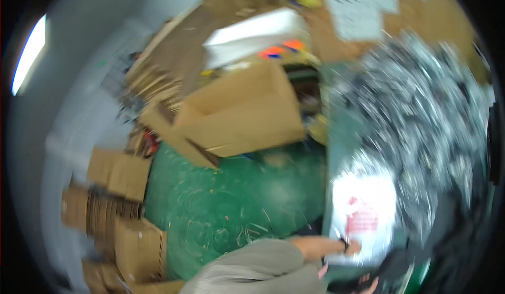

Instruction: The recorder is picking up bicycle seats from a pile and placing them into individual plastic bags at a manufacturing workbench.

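The whole picture is smeared by motion. My left hand [353,247], at the end of a grey-sleeved arm with a dark wristband, is at the lower left part of a shiny clear plastic bag [376,204] with a red printed patch. Hand and bag overlap, but the blur hides the fingers and whether they grip it. At the bottom edge, a small part of what looks like my right hand [371,287] shows beside a black item [350,283] with small reddish marks. Its fingers are mostly out of view.
A heap of clear-wrapped dark items [415,104] covers the right of the green table [342,131]. An open cardboard box [247,120] stands ahead, beyond the green floor [226,204]. Stacked cartons [118,173] line the left; papers [352,10] lie at the far right.
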Available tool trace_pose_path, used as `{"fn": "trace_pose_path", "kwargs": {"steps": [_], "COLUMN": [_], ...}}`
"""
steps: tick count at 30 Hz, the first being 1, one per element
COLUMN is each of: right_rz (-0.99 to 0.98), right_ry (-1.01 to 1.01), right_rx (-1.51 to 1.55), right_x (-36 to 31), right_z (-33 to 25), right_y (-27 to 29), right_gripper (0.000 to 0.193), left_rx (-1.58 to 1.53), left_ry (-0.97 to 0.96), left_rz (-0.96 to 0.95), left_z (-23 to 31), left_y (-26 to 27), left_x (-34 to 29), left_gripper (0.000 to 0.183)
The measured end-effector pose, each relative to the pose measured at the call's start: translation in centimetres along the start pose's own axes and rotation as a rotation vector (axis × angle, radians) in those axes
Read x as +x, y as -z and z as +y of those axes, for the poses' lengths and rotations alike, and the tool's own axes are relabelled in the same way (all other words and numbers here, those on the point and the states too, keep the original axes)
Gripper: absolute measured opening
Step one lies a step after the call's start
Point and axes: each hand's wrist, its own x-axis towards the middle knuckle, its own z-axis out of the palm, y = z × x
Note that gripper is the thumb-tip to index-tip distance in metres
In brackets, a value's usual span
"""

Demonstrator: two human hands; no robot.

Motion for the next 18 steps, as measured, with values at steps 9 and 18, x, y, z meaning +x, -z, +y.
{"fn": "trace_pose_path", "kwargs": {"steps": [9, 18], "right_rz": [0.159, -0.178], "right_ry": [0.573, 0.597], "right_rx": [-0.871, -1.145], "right_x": [-4.1, -3.0], "right_z": [4.4, 8.5], "right_y": [-0.7, -4.8], "right_gripper": [0.094, 0.077], "left_rx": [-0.520, -0.151], "left_ry": [0.265, 0.194], "left_rz": [0.119, 0.385], "left_z": [-0.4, -8.6], "left_y": [9.3, 1.4], "left_x": [-3.5, -1.2], "left_gripper": [0.036, 0.022]}}
